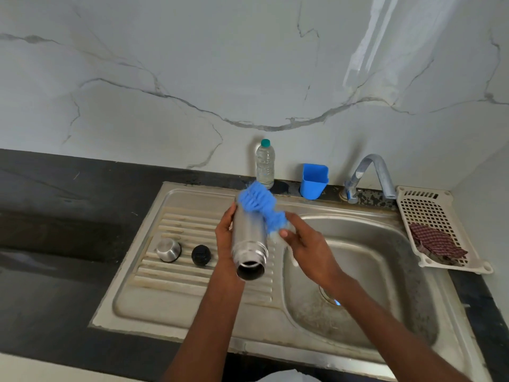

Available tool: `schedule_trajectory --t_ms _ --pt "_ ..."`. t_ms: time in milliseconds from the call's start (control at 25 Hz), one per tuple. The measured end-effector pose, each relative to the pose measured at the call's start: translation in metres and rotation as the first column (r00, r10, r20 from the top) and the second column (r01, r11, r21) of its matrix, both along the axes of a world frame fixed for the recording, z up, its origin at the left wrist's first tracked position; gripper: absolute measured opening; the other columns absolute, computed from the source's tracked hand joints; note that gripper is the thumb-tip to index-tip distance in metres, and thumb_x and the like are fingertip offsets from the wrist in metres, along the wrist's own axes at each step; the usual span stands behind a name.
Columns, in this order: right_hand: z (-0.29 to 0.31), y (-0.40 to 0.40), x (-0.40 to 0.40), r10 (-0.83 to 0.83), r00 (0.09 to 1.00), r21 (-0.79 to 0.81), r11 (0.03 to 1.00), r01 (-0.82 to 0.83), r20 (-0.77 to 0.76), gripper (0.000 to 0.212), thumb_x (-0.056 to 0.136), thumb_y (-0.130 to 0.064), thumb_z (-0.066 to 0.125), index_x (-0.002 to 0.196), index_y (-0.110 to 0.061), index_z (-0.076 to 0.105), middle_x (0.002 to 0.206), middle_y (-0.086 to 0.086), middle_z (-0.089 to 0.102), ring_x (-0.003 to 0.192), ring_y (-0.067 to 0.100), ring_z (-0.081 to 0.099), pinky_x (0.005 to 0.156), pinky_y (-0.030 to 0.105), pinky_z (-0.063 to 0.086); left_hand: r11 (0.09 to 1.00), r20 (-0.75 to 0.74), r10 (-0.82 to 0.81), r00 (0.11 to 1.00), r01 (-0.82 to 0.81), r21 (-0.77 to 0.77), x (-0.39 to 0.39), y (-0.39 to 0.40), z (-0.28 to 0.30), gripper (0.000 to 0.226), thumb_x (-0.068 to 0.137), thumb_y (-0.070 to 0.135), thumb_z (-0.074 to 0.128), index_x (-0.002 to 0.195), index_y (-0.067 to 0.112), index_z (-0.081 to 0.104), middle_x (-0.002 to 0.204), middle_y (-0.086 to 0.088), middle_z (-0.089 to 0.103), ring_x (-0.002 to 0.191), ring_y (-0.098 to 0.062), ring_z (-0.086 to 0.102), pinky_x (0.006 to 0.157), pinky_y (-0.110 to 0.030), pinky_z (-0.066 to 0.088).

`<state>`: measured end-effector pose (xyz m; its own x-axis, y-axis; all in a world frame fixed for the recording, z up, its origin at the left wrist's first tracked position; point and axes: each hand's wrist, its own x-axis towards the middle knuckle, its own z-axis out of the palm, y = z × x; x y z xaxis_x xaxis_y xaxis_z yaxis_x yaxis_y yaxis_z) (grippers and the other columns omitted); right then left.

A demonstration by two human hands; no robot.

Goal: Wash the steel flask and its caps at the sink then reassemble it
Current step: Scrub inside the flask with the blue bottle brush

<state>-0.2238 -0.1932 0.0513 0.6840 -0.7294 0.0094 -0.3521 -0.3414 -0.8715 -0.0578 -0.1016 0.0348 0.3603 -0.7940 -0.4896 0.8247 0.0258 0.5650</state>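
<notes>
**Scrubbing the flask body over the sink edge**

The left hand (226, 238) is wrapped round the steel flask (249, 238), fingers behind it and thumb along its near-left side, gripping the middle of the barrel. The flask is tilted, open mouth toward the person at 6 o'clock and base pointing away at 12. Holding it by the middle probably leaves both ends free for cleaning. The right hand (305, 244) pinches the near end of a blue scrubber (260, 206), which drapes over the far end and right flank of the flask, touching the steel. That looks like a wiping stroke along the outside.

Both forearms reach in from 6 o'clock. The left wrist is bent up to cradle the flask, while the right wrist angles inward toward 10 o'clock.

The flask is held above the seam between the ribbed drainboard (176, 274) and the sink basin (363, 271), so drips would likely fall into steel. At 9 o'clock from the flask mouth, the steel cap (168, 249) and black inner cap (201, 255) sit just beside each other on the drainboard, apparently awaiting washing or refitting. The tap (371, 175) stands at 2 o'clock; no running water is visible.
</notes>
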Motion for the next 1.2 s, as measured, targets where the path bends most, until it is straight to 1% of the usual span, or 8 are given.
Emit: schedule_trajectory --t_ms 40,120,160,280,360,560,880,1200 --pt "-0.004 0.011 -0.008 0.071 0.996 0.081 0.994 -0.075 0.045 0.032 0.106 -0.032 0.056 0.138 -0.036 0.055 0.092 -0.026 0.071 0.077 -0.004 0.065 0.069 0.015 0.047 0.991 0.099 0.029 0.995 -0.041 0.124 0.002 0.007 -0.008 0.06 0.085 0.065 0.076 0.129 0.025 0.067 0.113 -0.007 0.075 0.09 -0.018 0.073 0.081 -0.032 0.062" --pt "-0.009 0.03 -0.023 0.178 0.972 0.27 0.939 -0.214 0.15 0.037 0.104 -0.027 0.055 0.141 -0.021 0.056 0.101 -0.02 0.072 0.077 -0.003 0.066 0.066 0.016 0.049 0.955 0.27 0.086 0.959 -0.157 0.253 0.005 0.022 -0.035 0.108 0.041 0.083 0.09 0.13 0.028 0.062 0.121 0.003 0.077 0.105 -0.004 0.073 0.104 -0.027 0.051" --pt "-0.01 0.035 -0.028 0.196 0.96 0.321 0.912 -0.253 0.2 0.036 0.105 -0.022 0.054 0.14 -0.015 0.056 0.101 -0.015 0.073 0.075 -0.001 0.066 0.064 0.019 0.051 0.945 0.202 0.202 0.958 -0.245 0.217 0.01 0.023 -0.043 0.117 0.032 0.077 0.096 0.13 0.023 0.06 0.121 0.002 0.077 0.109 -0.004 0.073 0.11 -0.031 0.048" --pt "-0.012 0.038 -0.032 0.041 0.958 0.441 0.881 -0.169 0.284 0.031 0.105 -0.013 0.053 0.135 -0.016 0.059 0.089 -0.003 0.073 0.068 0.007 0.064 0.059 0.024 0.05 0.933 -0.081 0.359 0.93 -0.355 0.056 0.014 0.017 -0.023 0.058 0.086 0.045 0.081 0.129 0.011 0.062 0.127 -0.017 0.071 0.124 -0.027 0.065 0.1 -0.039 0.057" --pt "-0.012 0.034 -0.029 -0.07 0.96 0.51 0.857 -0.082 0.272 0.031 0.105 -0.022 0.054 0.135 -0.024 0.062 0.076 0.008 0.064 0.06 0.024 0.055 0.05 0.032 0.045 0.882 -0.395 0.433 0.811 -0.471 0.0 0.026 0.011 -0.012 0.058 0.095 0.044 0.07 0.13 -0.001 0.062 0.122 -0.022 0.072 0.118 -0.033 0.068 0.096 -0.048 0.06" --pt "-0.012 0.027 -0.011 -0.083 0.986 0.561 0.828 -0.012 0.143 0.027 0.105 -0.032 0.057 0.131 -0.03 0.065 0.07 0.013 0.059 0.048 0.022 0.049 0.043 0.028 0.039 0.816 -0.329 0.526 0.785 -0.574 -0.065 0.051 0.034 0.003 0.07 0.087 0.029 0.082 0.144 0.002 0.052 0.13 -0.024 0.07 0.121 -0.042 0.069 0.103 -0.06 0.054" --pt "-0.026 0.027 0.045 -0.036 0.992 0.58 0.808 0.1 -0.122 0.026 0.102 -0.035 0.065 0.126 -0.025 0.063 0.08 0.006 0.068 0.046 0.006 0.059 0.039 0.021 0.035 0.829 0.402 0.526 0.749 -0.557 -0.047 0.13 0.076 0.032 0.083 0.081 -0.002 0.081 0.149 0.029 0.047 0.14 -0.001 0.064 0.13 -0.026 0.062 0.102 -0.066 0.052" --pt "-0.048 0.046 0.101 -0.051 0.988 0.438 0.892 0.11 -0.145 0.021 0.099 -0.038 0.068 0.12 -0.035 0.065 0.086 -0.002 0.076 0.067 0.007 0.069 0.048 0.02 0.044 0.897 0.847 0.109 0.52 -0.418 0.141 0.19 0.068 0.012 0.087 0.073 0.003 0.091 0.144 0.028 0.047 0.127 0.01 0.065 0.116 -0.007 0.064 0.105 -0.042 0.054"
